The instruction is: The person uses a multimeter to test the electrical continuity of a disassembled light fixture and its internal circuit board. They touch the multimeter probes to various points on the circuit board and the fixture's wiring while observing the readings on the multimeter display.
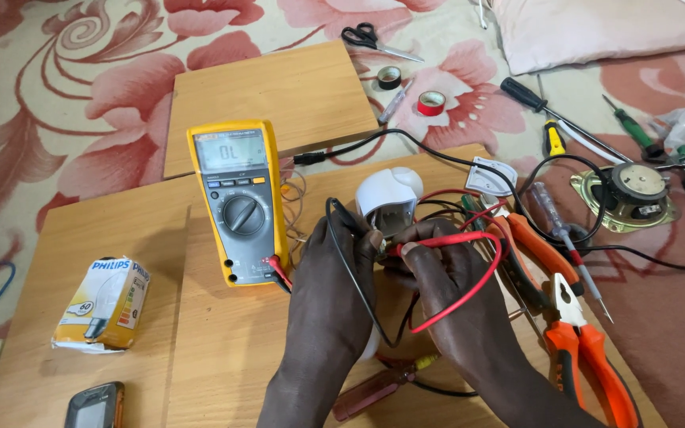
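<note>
My left hand (328,293) pinches the black test probe (348,215) against a white plastic lamp housing (388,195) that stands on the wooden board (223,349). Close beside it, my right hand (453,289) grips the red test probe (430,240), with its tip at the same housing. Red and black leads run from the probes to a yellow and grey multimeter (238,200) standing to the left, its display lit. The lower part of the housing is hidden behind my fingers.
A yellow bulb box (103,303) and a phone (95,406) lie at left. Orange-handled pliers (576,333), screwdrivers (566,230), a loudspeaker (634,194), two tape rolls (431,102), scissors (376,40) and a second board (271,99) lie around on the patterned carpet.
</note>
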